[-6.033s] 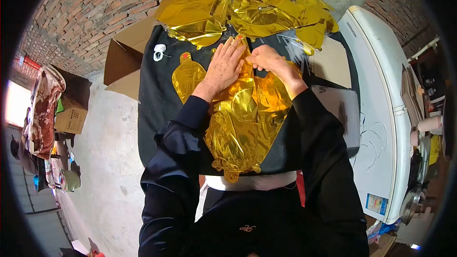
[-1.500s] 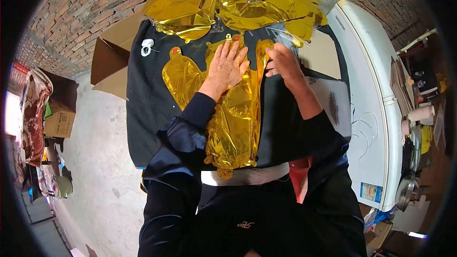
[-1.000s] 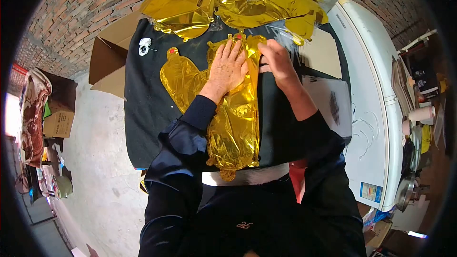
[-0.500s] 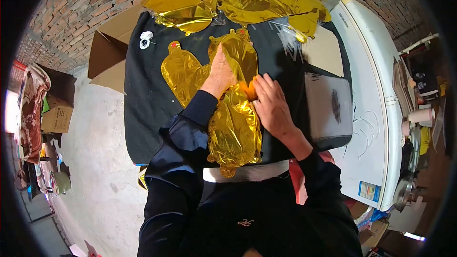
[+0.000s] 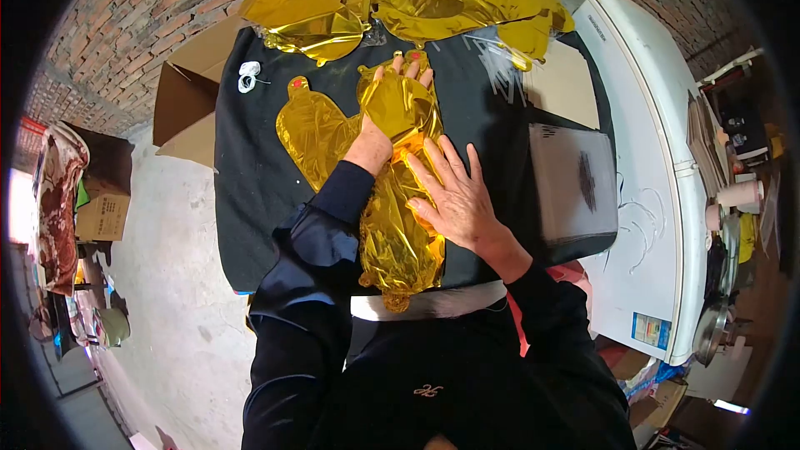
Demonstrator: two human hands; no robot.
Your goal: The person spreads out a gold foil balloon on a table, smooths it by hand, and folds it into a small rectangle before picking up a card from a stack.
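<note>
A flat gold foil balloon (image 5: 402, 237) lies lengthwise on the black-covered table (image 5: 250, 183), folded along its length. My left hand (image 5: 371, 143) stretches along its far half. A flap of foil covers the back of the hand, and only the wrist and the fingertips at the balloon's far tip show. My right hand (image 5: 457, 196) rests flat, fingers spread, on the balloon's right edge near its middle. A second flat gold balloon (image 5: 304, 129) lies just left of my left wrist.
A heap of gold foil balloons (image 5: 400, 0) fills the table's far edge, with clear plastic sleeves (image 5: 500, 62) beside it. A white cord (image 5: 247, 77) lies far left. An open cardboard box (image 5: 187, 108) stands at left, a grey board (image 5: 575, 187) and a white freezer (image 5: 658, 158) at right.
The wide balloon has been folded narrower. My right hand came back from the far end to the middle and now lies flat. My left hand slid forward under the foil flap.
</note>
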